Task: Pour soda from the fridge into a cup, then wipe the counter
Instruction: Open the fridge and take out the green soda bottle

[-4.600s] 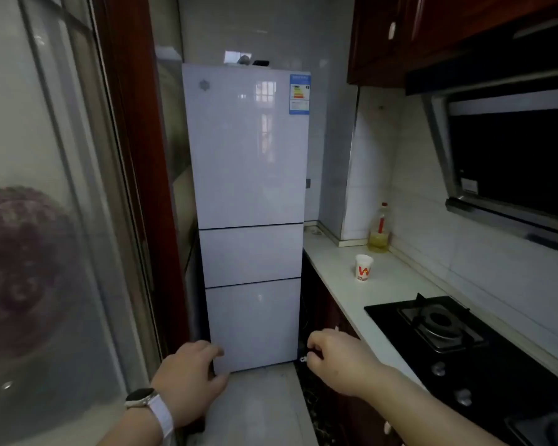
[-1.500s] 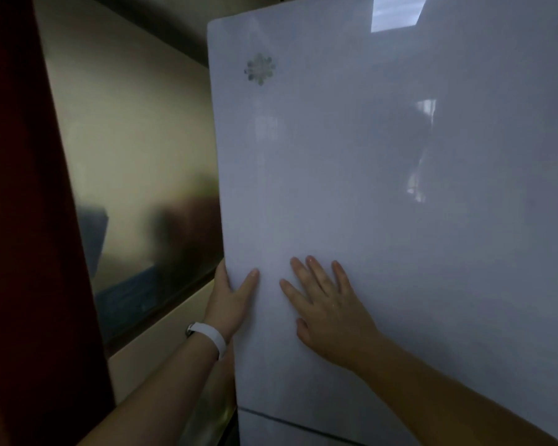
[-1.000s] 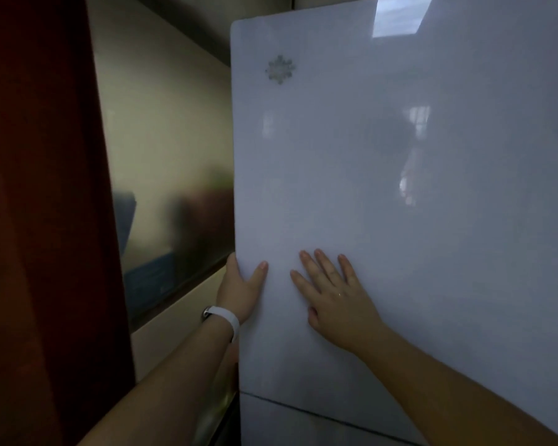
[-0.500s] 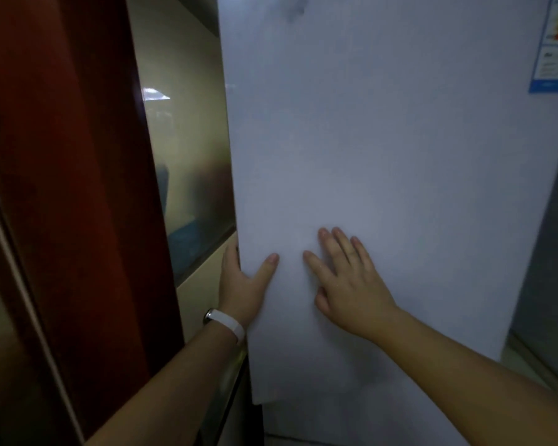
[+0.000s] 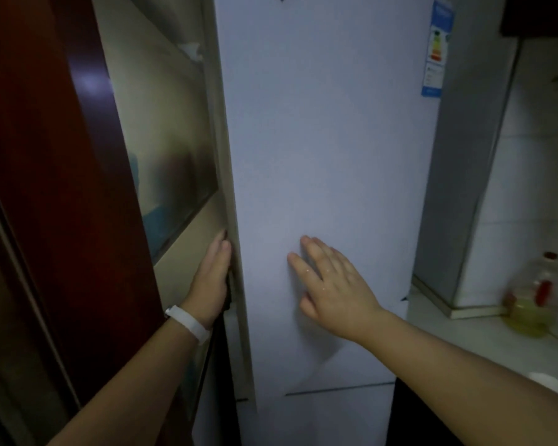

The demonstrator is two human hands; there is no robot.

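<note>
The white fridge's upper door [image 5: 322,140] fills the middle of the view and stands swung slightly out, showing its left edge. My left hand [image 5: 211,275], with a white wristband, curls around that left edge, fingers behind it. My right hand [image 5: 327,284] lies flat on the door's front, fingers spread. The rim of the white cup [image 5: 551,383] peeks in at the lower right on the counter [image 5: 458,336]. No soda is in sight.
A dark red door frame [image 5: 62,188] and frosted glass panel [image 5: 165,140] stand close on the left. An oil bottle [image 5: 529,304] sits on the counter by the tiled wall. An energy label [image 5: 437,49] is stuck on the door's upper right.
The fridge door has swung outward at its left edge. My left hand has slid further around that edge; my right hand stays flat on the front. The view has shifted right, revealing the counter.
</note>
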